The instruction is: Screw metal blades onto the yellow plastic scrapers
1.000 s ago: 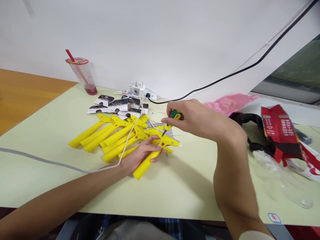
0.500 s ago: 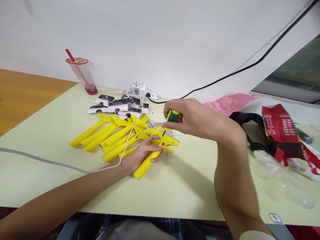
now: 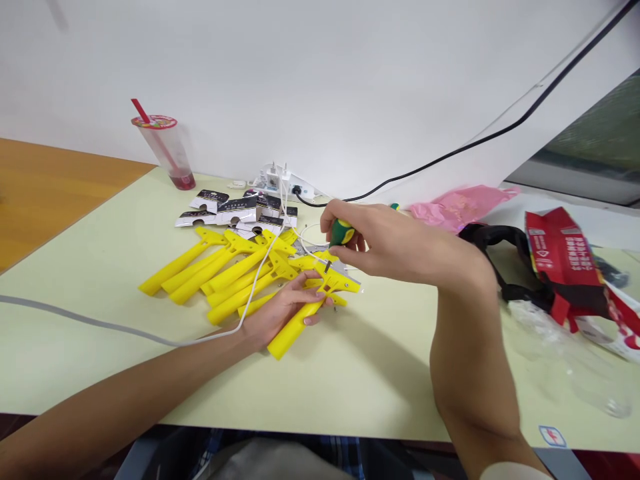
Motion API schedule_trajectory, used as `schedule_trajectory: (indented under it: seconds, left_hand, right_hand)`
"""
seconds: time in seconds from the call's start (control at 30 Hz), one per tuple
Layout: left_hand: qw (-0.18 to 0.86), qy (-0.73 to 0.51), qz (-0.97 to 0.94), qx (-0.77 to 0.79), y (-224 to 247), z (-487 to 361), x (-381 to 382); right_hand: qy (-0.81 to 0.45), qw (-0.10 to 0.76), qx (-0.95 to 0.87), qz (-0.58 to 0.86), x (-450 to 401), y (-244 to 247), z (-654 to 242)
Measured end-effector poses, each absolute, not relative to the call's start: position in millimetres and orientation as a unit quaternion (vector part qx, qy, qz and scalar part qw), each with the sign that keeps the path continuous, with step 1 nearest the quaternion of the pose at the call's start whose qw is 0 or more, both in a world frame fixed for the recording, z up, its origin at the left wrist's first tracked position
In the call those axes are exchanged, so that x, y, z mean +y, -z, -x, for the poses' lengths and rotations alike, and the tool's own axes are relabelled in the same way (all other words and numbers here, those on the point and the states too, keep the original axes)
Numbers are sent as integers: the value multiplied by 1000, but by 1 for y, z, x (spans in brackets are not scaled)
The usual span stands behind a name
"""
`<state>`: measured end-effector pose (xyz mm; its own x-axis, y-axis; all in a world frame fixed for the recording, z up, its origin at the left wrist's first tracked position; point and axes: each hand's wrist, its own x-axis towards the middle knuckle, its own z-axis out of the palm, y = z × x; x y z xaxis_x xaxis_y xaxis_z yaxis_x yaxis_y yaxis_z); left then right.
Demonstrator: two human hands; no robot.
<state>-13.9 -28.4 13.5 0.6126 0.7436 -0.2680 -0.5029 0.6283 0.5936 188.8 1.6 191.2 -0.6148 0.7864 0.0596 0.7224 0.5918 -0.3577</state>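
My left hand point(image 3: 283, 308) is closed around a yellow plastic handle point(image 3: 295, 328) with a wide, flared head, tilted above the table. A small screw shows in that head. Above it, my right hand point(image 3: 370, 237) grips the green and yellow handle of a screwdriver point(image 3: 341, 233). The screwdriver's short dark shaft points down and meets the flared head. Several matching yellow handles point(image 3: 187, 267) lie in a row to the left of my left hand. Flat grey metal pieces lie partly hidden behind the held handle.
A white cable point(image 3: 257, 273) crosses over the yellow handles and my left forearm. Black-and-white card packets point(image 3: 237, 210) lie behind, near a power strip point(image 3: 303, 189). A plastic cup point(image 3: 167, 153) stands back left. On the right are a pink bag point(image 3: 460, 207) and red packaging point(image 3: 563, 250).
My right hand has turned slightly on the screwdriver, its wrist rolling so the fingers sit differently. My left hand and the yellow handle stay almost still.
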Motion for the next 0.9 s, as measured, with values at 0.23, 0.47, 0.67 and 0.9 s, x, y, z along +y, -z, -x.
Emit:
schedule_trajectory:
  seconds: [0.23, 0.47, 0.67, 0.9]
  left_hand:
    - [870, -348, -250, 244, -11, 15, -28]
    - [872, -343, -247, 248, -16, 15, -28]
    - [868, -345, -254, 252, -20, 14, -29]
    - [869, -341, -258, 249, -14, 15, -28]
  right_hand:
    - [-124, 116, -885, 435, 9, -187, -191]
    - [-132, 106, -890, 424, 4, -187, -194]
    - [-155, 131, -895, 396, 5, -192, -186]
    - [-136, 126, -888, 422, 9, -186, -189]
